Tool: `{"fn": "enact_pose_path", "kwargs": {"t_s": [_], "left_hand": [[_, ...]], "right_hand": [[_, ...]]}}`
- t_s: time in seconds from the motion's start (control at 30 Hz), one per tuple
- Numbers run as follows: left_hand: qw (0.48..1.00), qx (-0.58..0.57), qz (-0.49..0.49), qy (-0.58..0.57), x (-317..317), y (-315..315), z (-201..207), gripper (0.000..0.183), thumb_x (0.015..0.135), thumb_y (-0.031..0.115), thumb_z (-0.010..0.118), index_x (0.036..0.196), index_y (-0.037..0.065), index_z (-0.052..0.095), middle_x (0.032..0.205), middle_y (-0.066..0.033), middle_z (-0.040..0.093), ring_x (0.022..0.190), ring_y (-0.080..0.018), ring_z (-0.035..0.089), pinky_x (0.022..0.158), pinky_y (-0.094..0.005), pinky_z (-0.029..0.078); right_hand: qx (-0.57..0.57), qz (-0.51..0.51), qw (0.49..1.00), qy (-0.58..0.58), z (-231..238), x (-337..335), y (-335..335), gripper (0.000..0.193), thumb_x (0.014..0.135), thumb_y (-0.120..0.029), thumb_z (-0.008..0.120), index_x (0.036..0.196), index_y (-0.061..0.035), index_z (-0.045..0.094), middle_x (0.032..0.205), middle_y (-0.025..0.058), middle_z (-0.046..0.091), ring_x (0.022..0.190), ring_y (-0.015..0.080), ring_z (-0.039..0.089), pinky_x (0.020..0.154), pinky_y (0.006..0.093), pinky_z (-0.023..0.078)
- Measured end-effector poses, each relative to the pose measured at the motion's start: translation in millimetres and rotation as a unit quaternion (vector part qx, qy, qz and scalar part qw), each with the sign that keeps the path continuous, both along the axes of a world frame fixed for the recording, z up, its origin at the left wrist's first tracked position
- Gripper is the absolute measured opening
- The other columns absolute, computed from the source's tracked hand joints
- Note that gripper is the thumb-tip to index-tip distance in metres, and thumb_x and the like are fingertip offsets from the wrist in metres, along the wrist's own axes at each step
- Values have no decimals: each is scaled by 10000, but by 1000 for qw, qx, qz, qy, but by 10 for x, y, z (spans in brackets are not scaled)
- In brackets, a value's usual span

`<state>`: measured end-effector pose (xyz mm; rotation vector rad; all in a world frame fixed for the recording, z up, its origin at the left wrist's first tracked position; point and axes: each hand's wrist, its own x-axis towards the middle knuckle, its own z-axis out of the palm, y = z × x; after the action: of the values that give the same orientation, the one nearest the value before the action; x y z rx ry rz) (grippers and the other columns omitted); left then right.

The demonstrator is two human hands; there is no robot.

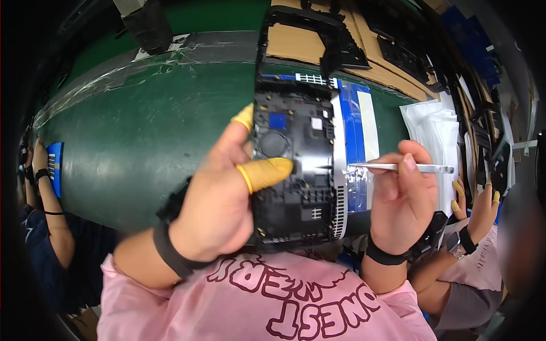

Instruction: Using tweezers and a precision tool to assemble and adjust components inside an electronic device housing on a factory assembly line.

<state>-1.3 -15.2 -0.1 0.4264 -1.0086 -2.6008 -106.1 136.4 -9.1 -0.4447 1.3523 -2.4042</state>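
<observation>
Black moulded panel [310,153] mid-view, long axis roughly 12 to 6. Left hand [219,184] grips its 9 o'clock edge, thumb in yellow finger cot [264,172] across the face. Right hand [405,190], toward 3, pinches metal tweezers [418,168], tips toward 9, near the panel. Handling, judged: light, stiff, slightly slippery; small ribs likely fragile. Best held by the long rims. No legible label on the panel. Pink shirt [239,312] at 6: dark-red block lettering.
</observation>
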Motion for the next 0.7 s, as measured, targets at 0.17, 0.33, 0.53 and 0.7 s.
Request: {"fn": "enact_pose_path", "kwargs": {"t_s": [0.17,0.33,0.53,0.7], "left_hand": [[978,-197,-61,-15,-799,-845,79,310,730,-74,404,1024,-10,479,911,-105,568,786,-208,581,713,-350,513],[944,-257,137,-156,-1691,-2279,-271,355,757,123,583,1052,-38,471,1052,-142,472,876,-240,519,721,-320,480],[594,-708,139,-356,-2252,-1052,-235,671,686,563,572,1090,27,541,1274,-228,323,1180,-389,290,920,-518,263],[606,-753,50,-251,-2365,-1016,-285,397,713,346,577,891,-4,635,905,-192,616,857,-310,588,765,-348,445]], "right_hand": [[18,-46,998,34,-123,-108,294,188,813,-54,534,969,50,524,757,168,610,488,54,389,453,165,287],[30,-48,998,15,-267,46,361,169,804,-38,543,948,49,532,740,146,607,476,48,376,451,166,292],[62,-127,990,-14,-402,29,640,155,797,-24,541,935,46,534,723,120,603,483,43,374,453,171,300],[63,-45,996,37,-390,-32,373,178,782,-4,570,949,51,544,752,86,609,520,30,416,476,149,314]]}}
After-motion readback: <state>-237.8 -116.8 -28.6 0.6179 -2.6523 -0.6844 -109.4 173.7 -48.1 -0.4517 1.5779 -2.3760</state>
